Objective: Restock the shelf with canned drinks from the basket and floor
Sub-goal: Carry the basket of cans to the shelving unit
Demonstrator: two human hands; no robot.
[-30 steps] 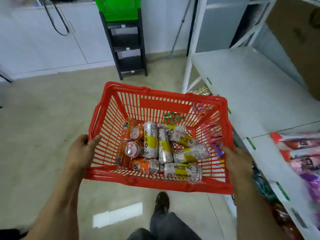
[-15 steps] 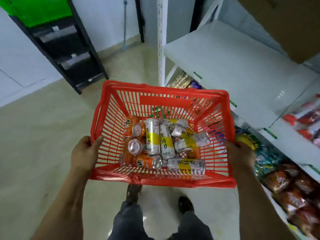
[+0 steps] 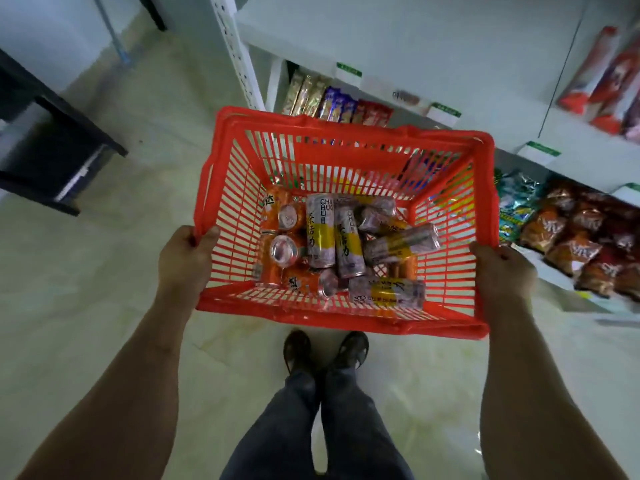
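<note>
A red plastic basket point(image 3: 346, 157) hangs in front of me above the floor. Inside it lie several canned drinks: silver-and-yellow cans point(image 3: 320, 235) in the middle and right, orange cans point(image 3: 273, 206) at the left. My left hand point(image 3: 185, 252) grips the basket's left rim. Gripping the right rim is my right hand point(image 3: 500, 271). A white shelf point(image 3: 433, 39) stands just beyond the basket, its top board bare at the left.
Lower shelves hold snack packets point(image 3: 332, 102) and bags of chips point(image 3: 575, 244). Red wrapped packs point(image 3: 609, 77) lie on the upper board at right. A black rack point(image 3: 52, 157) stands at the left on the tiled floor. My shoes point(image 3: 325, 349) are below the basket.
I have turned right with the basket, so the shelf now faces me and the black rack has slid left. Both hands keep their hold on the rims.
</note>
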